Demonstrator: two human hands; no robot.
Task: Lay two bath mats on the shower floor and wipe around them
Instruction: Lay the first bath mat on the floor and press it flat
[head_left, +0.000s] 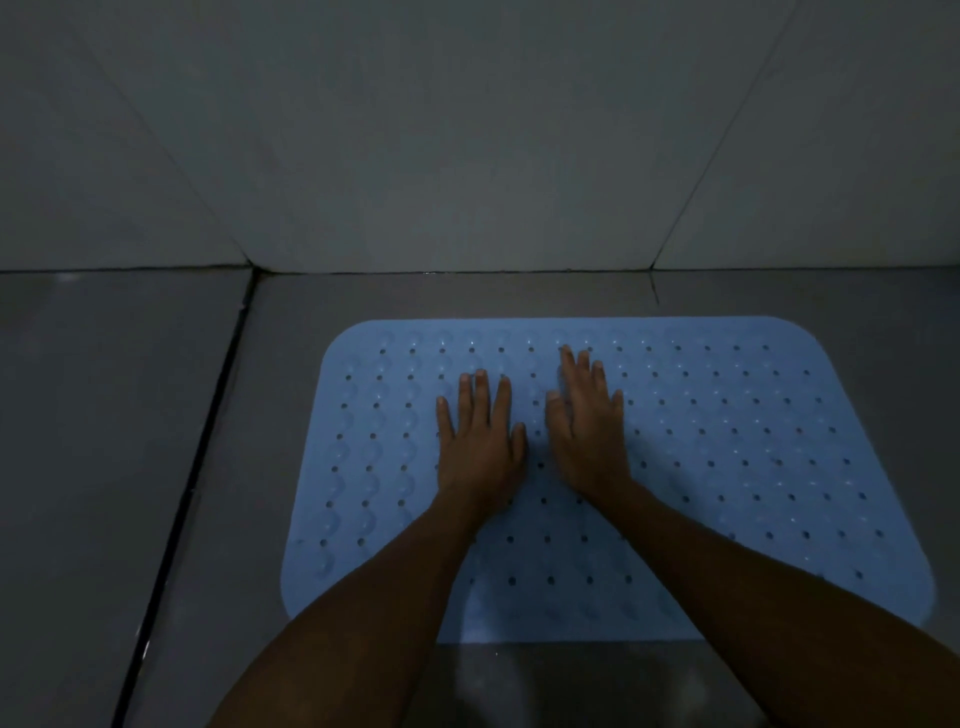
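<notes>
A light blue bath mat (737, 467) with rounded corners and rows of small holes lies flat on the grey tiled shower floor (114, 415), close to the back wall. My left hand (480, 441) rests palm down on the mat's middle, fingers spread. Just to its right, my right hand (587, 426) also lies flat on the mat, fingers pointing toward the wall. Neither hand holds anything. Only one mat is in view, and no cloth is visible.
The grey tiled wall (467, 156) rises just behind the mat's far edge. A dark grout line or channel (192, 478) runs diagonally across the floor to the left of the mat. The light is dim.
</notes>
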